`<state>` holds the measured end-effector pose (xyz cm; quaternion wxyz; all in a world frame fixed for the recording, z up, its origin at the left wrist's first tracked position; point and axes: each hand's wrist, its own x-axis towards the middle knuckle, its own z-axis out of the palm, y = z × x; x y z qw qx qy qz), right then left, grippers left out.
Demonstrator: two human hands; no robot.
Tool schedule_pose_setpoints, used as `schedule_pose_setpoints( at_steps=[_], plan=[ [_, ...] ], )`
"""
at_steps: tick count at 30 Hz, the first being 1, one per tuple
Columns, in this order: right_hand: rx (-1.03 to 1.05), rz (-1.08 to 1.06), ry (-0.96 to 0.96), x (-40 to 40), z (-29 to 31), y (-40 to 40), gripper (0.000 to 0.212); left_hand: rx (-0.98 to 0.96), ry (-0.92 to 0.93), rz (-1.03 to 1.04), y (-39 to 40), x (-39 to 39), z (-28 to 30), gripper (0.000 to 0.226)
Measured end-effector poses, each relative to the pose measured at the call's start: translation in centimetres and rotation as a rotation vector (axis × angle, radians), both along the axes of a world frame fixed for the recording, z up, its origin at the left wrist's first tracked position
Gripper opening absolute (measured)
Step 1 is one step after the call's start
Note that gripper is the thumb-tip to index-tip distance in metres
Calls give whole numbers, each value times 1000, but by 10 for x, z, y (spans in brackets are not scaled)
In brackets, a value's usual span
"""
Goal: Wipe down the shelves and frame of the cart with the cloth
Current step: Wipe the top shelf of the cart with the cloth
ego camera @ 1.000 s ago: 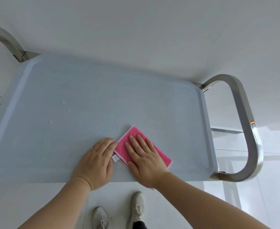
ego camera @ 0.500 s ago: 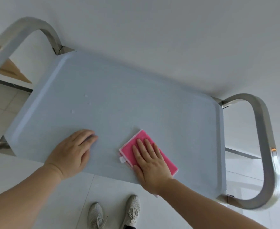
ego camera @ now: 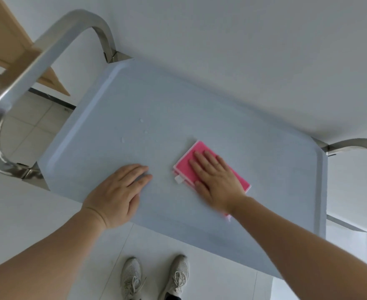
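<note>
Now farther apart than a second ago, when side by side at the cloth: left hand (ego camera: 118, 194) off the cloth entirely, right hand (ego camera: 216, 181) alone on it. Camera swung too, left handle now large in view.

Far left: wooden board (ego camera: 3, 43) against the wall, behind the left handle (ego camera: 26, 68), a bent steel tube, blurred. Bolted at both ends to the shelf (ego camera: 200, 100), a pale blue-grey tray with a raised rim, lying slantwise across the view.

Near the shelf's middle left: a few small droplets (ego camera: 141, 120), well apart from both hands.

Left hand flat on the shelf near its front edge, palm down, fingers straight and together, grasping nothing, wrist past the edge.

Just right of it, a bare gap, then the cloth (ego camera: 185, 163): pink, folded to a rectangle, white tag at its near left corner, lying flat on the shelf right of centre. Right hand pressed on top, fingers straight and slightly spread, tips short of the cloth's far edge, pink showing beyond and left of them; palm and wrist over its near part.

Far right: right handle (ego camera: 360, 146), partly cut by the frame.

Below: two grey shoes (ego camera: 154, 276) on white floor tiles.
</note>
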<state>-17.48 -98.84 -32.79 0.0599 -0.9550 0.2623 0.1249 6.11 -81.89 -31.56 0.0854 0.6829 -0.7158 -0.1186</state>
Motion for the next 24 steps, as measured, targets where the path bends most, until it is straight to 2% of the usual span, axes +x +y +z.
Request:
schedule_pose_setpoints(
  at_steps=[12, 19, 24],
  plan=[
    [-101, -450, -76, 25, -5, -131, 61, -24, 46, 47, 2, 3, 0, 44],
    [-107, -542, -57, 42, -8, -138, 68, -31, 47, 49, 4, 2, -1, 45],
    [-87, -530, -82, 65, -12, -111, 60, -30, 69, 59, 6, 3, -2, 45]
  ],
)
